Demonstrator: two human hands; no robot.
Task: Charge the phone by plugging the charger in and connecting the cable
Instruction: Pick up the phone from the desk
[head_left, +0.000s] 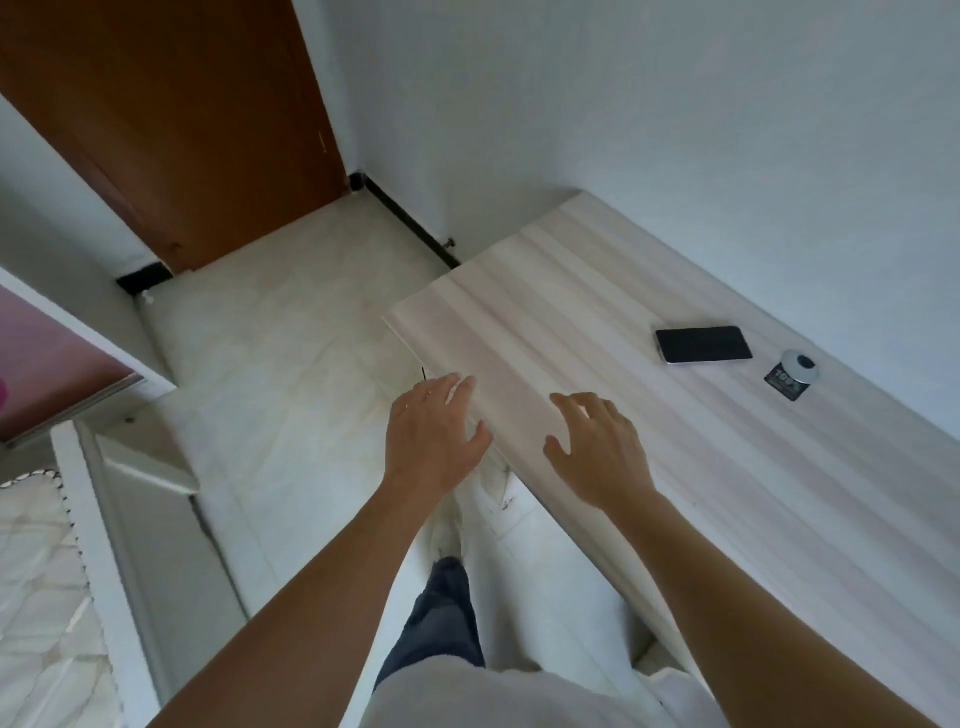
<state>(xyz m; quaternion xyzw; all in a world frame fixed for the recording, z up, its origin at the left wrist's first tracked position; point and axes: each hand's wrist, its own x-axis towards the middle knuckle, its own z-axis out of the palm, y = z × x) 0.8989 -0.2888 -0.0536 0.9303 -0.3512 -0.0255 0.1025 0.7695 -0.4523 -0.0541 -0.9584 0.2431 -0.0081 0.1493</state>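
Note:
A black phone (704, 344) lies flat, screen up, on the pale wooden table (571, 291) near the wall. Just right of it sits a small white round object on a black label (793, 374); I cannot tell what it is. My left hand (434, 434) hovers over the table's near left edge, fingers spread, holding nothing. My right hand (597, 447) is over the tabletop beside it, fingers spread and empty. Both hands are well short of the phone. No charger, cable or socket shows.
A brown door (171, 124) stands at the far left behind pale floor tiles (280, 384). A white bed frame (119, 519) with a quilted mattress fills the lower left. White walls border the table at the back and right.

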